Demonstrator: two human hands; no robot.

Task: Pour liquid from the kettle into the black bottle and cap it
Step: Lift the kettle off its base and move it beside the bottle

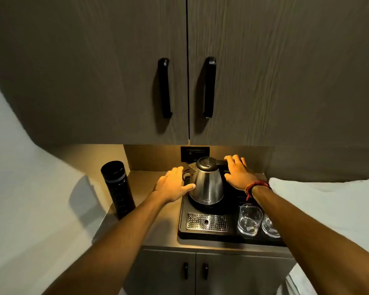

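Kettle: the kettle (207,184), brushed steel with a rounded cone body, dark lid and short spout pointing left, sits upright on its round base on the black tray (182,222), toward the counter's back edge under the warm strip light.
Right hand: the right hand (238,172) lies over the black handle at the kettle's right side, fingers spread and not yet curled closed; it looks placed to take the handle for lifting. A red and yellow thread band circles the wrist.
Left hand: the left hand (173,185) is open, thumb touching the steel wall near the spout, probably to steady the body, or test its heat, while the other hand takes hold.
Black bottle: the black bottle (118,189), a tall matte cylinder with a ribbed band, stands upright near the counter's left edge, well apart from the kettle; it appears capped, though the dim light makes this uncertain.
Tray contents: a perforated metal drip grate (207,222) lies at the tray's front; two clear glasses (249,219) stand just beside it on the right, partly behind the right forearm.
Stage: pouring not begun; the bottle likely needs opening first.
Counter: smooth, tan counter (149,211), narrow, above two cabinet doors.
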